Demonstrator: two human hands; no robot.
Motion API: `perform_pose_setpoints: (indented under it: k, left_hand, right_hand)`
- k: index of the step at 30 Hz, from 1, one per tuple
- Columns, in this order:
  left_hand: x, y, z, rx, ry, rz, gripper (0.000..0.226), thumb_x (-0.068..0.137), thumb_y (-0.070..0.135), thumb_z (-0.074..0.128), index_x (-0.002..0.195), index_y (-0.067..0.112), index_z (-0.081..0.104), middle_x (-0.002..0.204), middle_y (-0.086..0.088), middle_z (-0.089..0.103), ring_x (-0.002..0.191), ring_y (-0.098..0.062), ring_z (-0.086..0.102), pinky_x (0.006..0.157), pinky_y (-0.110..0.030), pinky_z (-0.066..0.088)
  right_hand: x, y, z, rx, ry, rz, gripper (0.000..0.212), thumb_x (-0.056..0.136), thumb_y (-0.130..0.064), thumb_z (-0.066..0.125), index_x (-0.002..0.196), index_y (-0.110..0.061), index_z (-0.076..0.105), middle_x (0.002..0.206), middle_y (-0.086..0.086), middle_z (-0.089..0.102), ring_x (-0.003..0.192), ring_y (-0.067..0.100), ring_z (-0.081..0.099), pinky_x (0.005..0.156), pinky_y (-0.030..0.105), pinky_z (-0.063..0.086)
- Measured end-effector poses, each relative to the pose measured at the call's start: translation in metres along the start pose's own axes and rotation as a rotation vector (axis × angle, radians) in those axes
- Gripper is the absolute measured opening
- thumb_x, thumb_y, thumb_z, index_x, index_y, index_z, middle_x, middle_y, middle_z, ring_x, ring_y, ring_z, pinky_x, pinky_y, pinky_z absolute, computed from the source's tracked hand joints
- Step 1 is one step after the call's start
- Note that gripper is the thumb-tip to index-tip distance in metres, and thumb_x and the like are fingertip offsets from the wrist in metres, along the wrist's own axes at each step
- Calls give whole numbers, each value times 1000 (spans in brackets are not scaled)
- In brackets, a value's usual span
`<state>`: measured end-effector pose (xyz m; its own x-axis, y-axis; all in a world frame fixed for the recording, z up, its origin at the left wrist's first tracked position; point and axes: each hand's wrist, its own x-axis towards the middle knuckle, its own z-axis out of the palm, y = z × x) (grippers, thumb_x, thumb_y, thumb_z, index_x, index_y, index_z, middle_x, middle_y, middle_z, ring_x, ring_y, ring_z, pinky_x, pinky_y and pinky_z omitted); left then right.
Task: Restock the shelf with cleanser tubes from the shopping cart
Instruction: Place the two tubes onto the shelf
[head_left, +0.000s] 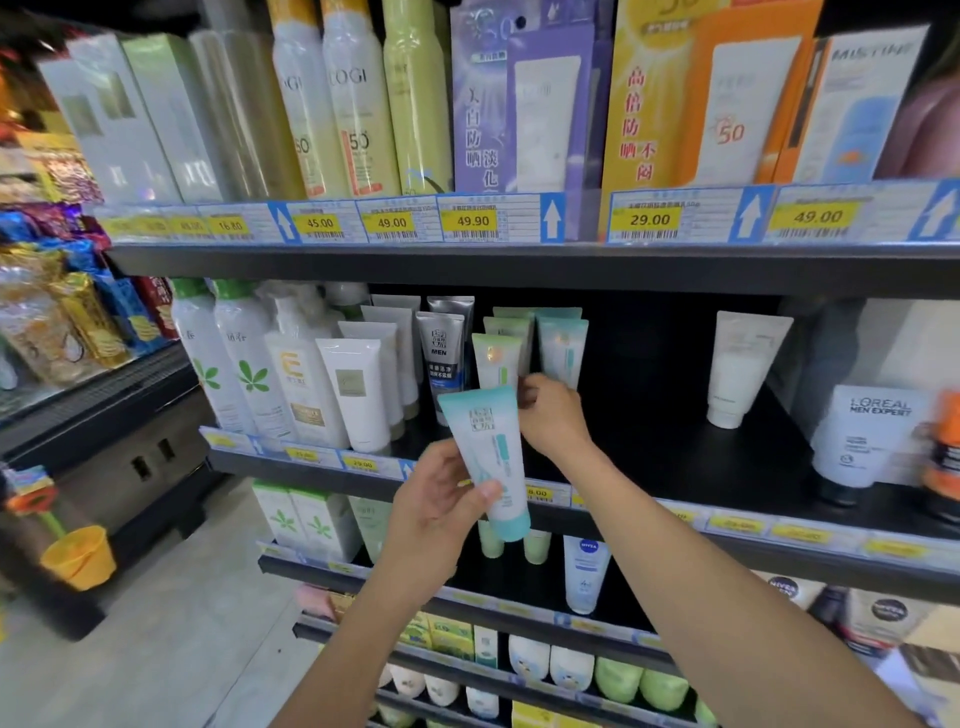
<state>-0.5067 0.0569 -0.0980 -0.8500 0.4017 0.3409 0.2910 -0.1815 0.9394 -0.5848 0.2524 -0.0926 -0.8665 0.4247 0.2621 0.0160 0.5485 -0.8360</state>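
The left hand grips a teal-and-white cleanser tube low on its body, thumb across the front just above the cap. The tube stands nearly upright, cap end down and crimped end up, its long axis leaning slightly to the left at the top. It hangs in front of the shelf, not yet on it.

The right hand is just beyond and to the right of the held tube, reaching in over the shelf edge. Its fingers are curled at the front tube of the matching teal row, though whether they pinch that tube or only touch it I cannot tell. Just left of that hand stands a green-tinted row of similar tubes.

What matters for the next move, as I judge it, is this: the matching teal row lies up and slightly right of the left hand, directly behind the right hand. The held tube already stands cap down like the shelved ones, so it needs little turning, only a forward carry. The right hand is the nearer to that slot and looks placed to make room there; the left hand carries the stock.
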Motion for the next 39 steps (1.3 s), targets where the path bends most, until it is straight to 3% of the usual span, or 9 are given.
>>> perform_pose_setpoints:
  k: [3, 5, 7, 18, 22, 26, 29, 36, 39]
  left_hand:
    - [15, 7, 1, 13, 53, 31, 29, 90, 3, 65, 118, 11, 59, 111, 5, 73, 105, -12, 68, 83, -22, 55]
    - [27, 9, 4, 49, 75, 30, 31, 90, 7, 68, 118, 17, 61, 110, 9, 72, 105, -11, 68, 86, -27, 56]
    - [39, 8, 10, 100, 54, 24, 33, 90, 10, 69, 121, 18, 62, 112, 8, 72, 106, -11, 68, 90, -34, 56]
    - [63, -6, 50, 156, -86, 53, 36, 89, 13, 72, 124, 17, 64, 111, 3, 73, 103, -6, 68, 88, -23, 55]
    - [55, -33, 28, 760, -69, 263, 41, 90, 37, 70, 129, 27, 61, 122, 13, 64, 113, 1, 57, 101, -18, 42]
    - [37, -64, 3, 1186, -116, 475, 37, 94, 44, 58, 121, 20, 65, 113, 6, 67, 106, -16, 59, 99, -34, 46]
    - [35, -80, -1, 1207, -85, 593, 33, 96, 37, 58, 120, 15, 63, 107, 2, 64, 99, -22, 58, 95, -36, 46]
    - [34, -86, 0, 1170, -43, 629, 33, 97, 35, 58, 120, 12, 64, 109, -2, 62, 103, -26, 56, 104, -34, 39]
    - [33, -87, 0, 1184, -43, 625, 44, 93, 43, 62, 122, 11, 64, 112, -4, 62, 107, -26, 55, 104, -38, 40]
  right_hand:
    - [-42, -17, -40, 321, 91, -46, 35, 91, -44, 64, 110, -15, 70, 96, -3, 75, 89, 10, 69, 84, 31, 57]
    - [-70, -24, -63, 472, -85, -103, 42, 86, -49, 58, 110, -16, 71, 96, 2, 76, 90, 16, 71, 77, 33, 59]
    - [-84, -26, -73, 420, -181, -145, 44, 80, -44, 64, 113, -17, 70, 101, 0, 76, 93, 15, 71, 74, 30, 59]
    - [-68, -11, -90, 356, -34, -173, 18, 87, -17, 74, 101, -29, 74, 100, -9, 77, 93, 11, 72, 86, 37, 59]
    - [-49, -4, -94, 389, 92, -128, 19, 87, -14, 74, 94, -32, 72, 95, -10, 76, 92, 7, 72, 86, 33, 58]
    - [-21, 5, -88, 276, 158, -64, 19, 87, -17, 74, 105, -23, 72, 101, -11, 73, 89, -1, 67, 81, 22, 55]
    - [-7, 9, -74, 154, 151, -61, 24, 86, -19, 76, 109, -15, 73, 100, -7, 72, 84, -6, 62, 70, 10, 47]
    - [-1, 21, -54, 39, 158, -78, 30, 86, -21, 75, 115, -12, 72, 108, 0, 74, 94, 8, 65, 73, 11, 48]
    - [0, 22, -52, 39, 140, -63, 32, 87, -21, 74, 118, -12, 70, 113, 1, 73, 102, 12, 67, 83, 21, 52]
